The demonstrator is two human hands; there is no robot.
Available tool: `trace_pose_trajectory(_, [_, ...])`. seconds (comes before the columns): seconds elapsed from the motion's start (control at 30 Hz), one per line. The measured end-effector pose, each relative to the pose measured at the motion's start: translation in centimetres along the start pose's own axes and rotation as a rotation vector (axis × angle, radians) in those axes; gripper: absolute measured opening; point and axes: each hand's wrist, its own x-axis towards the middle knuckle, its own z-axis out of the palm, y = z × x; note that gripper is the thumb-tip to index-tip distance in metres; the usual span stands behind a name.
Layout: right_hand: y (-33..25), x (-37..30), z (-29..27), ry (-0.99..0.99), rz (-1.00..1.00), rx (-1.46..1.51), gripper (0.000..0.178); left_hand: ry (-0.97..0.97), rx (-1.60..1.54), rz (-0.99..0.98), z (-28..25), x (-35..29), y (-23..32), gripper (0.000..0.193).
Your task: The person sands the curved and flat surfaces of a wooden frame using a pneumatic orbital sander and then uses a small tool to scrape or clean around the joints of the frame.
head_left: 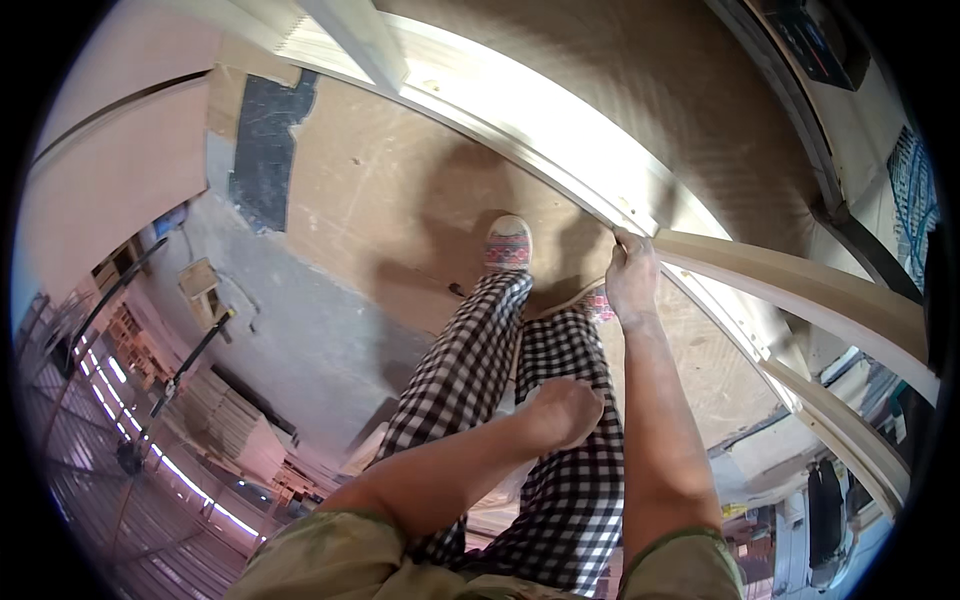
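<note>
My right hand [632, 280] reaches forward, its fingers closed at the edge of a long pale wooden frame [520, 140]. A crosspiece [770, 270] meets the frame just beside that hand and runs off to the right. My left hand [568, 412] is curled into a fist in front of my checkered trousers [450, 370]. Whatever the fist may hold is hidden by the back of the hand.
Under my patterned shoe [509, 245] lies a brown board [370, 180] on the grey floor [280, 300]. Another upright piece [360, 40] rises from the frame at the far left. Large pale panels [130, 150] stand at left, with stacked wood [220, 410] nearer.
</note>
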Motion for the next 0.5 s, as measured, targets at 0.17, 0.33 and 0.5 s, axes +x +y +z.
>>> trace_pose_trajectory(0.17, [-3.0,-2.6,1.6,0.071,-0.028,0.224,0.023,0.339,0.048,0.115,0.6,-5.8,-1.3,0.023])
trace_pose_trajectory(0.33, [-8.0,-1.4,4.7,0.104,-0.253,0.272,0.025,0.396,0.055,0.125,1.1,-9.6,-5.4,0.016])
trace_pose_trajectory(0.5, [-15.3,1.9,9.8,0.122,-0.295,0.189,0.034,0.215,0.077,0.058,-2.0,-11.3,-10.8,0.025])
